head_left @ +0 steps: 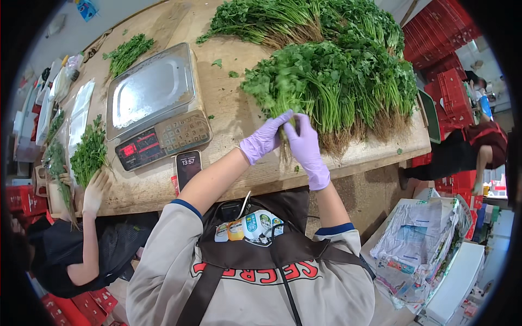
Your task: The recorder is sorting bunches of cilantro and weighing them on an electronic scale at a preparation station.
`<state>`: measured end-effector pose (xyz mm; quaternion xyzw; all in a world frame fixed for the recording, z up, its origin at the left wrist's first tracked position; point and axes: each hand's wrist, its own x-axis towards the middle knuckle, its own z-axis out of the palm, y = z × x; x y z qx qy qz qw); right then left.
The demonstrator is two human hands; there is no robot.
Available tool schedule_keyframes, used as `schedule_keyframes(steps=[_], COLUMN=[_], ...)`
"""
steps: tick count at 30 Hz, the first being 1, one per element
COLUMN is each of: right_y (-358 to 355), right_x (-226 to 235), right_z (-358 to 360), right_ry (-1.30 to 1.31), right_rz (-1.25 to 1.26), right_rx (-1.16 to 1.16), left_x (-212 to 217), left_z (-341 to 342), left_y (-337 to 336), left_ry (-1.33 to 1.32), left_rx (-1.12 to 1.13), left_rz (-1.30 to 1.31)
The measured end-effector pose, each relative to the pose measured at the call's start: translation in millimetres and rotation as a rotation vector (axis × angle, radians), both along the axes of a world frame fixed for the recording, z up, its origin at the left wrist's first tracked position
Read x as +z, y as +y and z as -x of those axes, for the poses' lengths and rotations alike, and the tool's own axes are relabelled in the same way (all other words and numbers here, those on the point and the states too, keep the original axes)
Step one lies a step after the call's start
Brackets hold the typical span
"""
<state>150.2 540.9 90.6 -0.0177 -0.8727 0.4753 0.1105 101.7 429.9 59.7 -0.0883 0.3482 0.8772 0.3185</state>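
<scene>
My left hand (265,138), in a thin purple glove, closes around the stems of a bunch of coriander (284,95). My right hand (306,148), gloved alike, presses its fingers against the same stems near the root end. The leafy tops point away from me and are smeared by motion. Just right of the bunch lies a big heap of coriander (348,87) with brown roots facing me. A second heap of coriander (266,22) lies behind it. To the left of my hands stands a digital scale (152,89) with a bare metal pan and a lit red display.
A phone (189,167) lies by the wooden table's (239,176) near edge. At left, a co-worker's gloved hand (95,191) touches a small coriander bunch (89,152) near plastic bags (81,111). Another person (462,155) bends by red crates (448,100). A paper-lined box (416,244) stands lower right.
</scene>
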Motion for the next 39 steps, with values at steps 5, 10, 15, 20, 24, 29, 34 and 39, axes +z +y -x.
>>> schedule_keyframes(steps=[5,10,15,20,24,29,34,39], right_y=[23,39,35,8,31,73,56,48], right_x=[-7,-41,-38,-1,-11,-40,-40,-41], right_z=[7,22,28,20,53,78,79,77], right_ry=[0.233,0.176,0.401,0.368,0.383,0.323,0.362,0.287], right_rz=[-0.276,-0.877,-0.742,-0.664,-0.895,-0.939,-0.919,-0.96], right_rx=[-0.273,-0.358,-0.25,0.187,0.339,0.228,0.222,0.211], left_x=[-5,-38,-11,7,28,121,113,81], left_z=[16,22,18,42,65,59,70,48], left_y=[-28,-31,-3,-15,-61,-153,-325,-392], left_ry=[-0.052,-0.035,-0.108,0.03,0.568,1.122,1.36,0.967], left_rx=[0.034,0.006,0.029,-0.092,-0.22,0.058,0.167,-0.288], left_rz=[-0.13,-0.144,-0.034,0.156,0.75,1.403,2.07,1.97])
